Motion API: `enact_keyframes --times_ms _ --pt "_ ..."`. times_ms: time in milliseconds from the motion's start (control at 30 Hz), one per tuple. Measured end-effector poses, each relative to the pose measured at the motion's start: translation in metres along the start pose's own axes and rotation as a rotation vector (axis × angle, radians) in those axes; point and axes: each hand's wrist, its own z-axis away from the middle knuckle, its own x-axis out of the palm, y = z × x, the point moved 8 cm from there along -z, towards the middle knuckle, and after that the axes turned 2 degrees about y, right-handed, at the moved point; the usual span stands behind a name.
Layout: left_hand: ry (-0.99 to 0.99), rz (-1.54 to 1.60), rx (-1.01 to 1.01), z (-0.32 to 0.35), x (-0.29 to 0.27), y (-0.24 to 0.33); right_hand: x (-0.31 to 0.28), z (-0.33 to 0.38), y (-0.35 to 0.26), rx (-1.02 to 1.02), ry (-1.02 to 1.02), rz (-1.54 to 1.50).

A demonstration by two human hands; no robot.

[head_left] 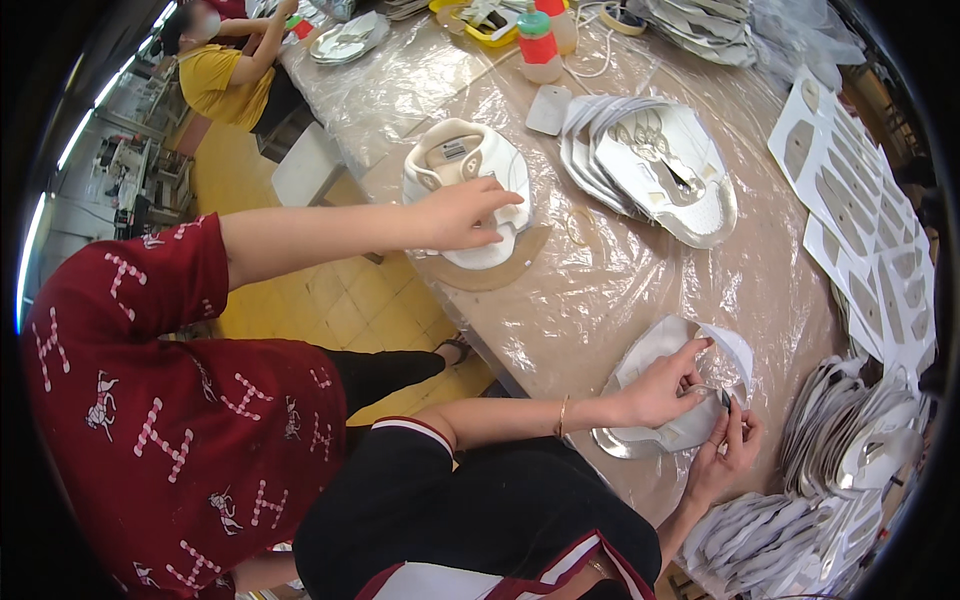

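Note:
A white shoe upper (650,350) lies flat on the table in front of me, with a silvery edge at its near end. My left hand (655,392) rests over it, fingers bent and pinching at its right part. From the near side, my right hand (730,447) grips a small dark tool (725,398), its kind too small to make out. The tool's tip meets the upper close to my left fingertips. A raised white flap (735,350) stands at the upper's far right edge.
A co-worker's hand (465,215) touches a white shoe upper (480,250) on the left. Stacked uppers (665,180) lie farther back. Sheets of grey cut pieces (850,200) and piled uppers (850,430) line the right. Bottles (540,55) stand at the back; another person (225,80) sits beyond.

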Motion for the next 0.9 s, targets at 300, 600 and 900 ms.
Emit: enact_keyframes --times_ms 300,600,900 --pt "-0.033 -0.118 0.054 0.001 -0.007 -0.002 0.021 0.003 0.034 0.157 -0.025 -0.1" --pt "0.02 -0.276 0.296 0.021 -0.014 -0.001 0.052 0.02 0.053 0.317 0.057 -0.265" --pt "0.33 -0.632 0.316 0.049 -0.115 0.042 0.064 0.018 0.038 0.182 0.081 -0.087"
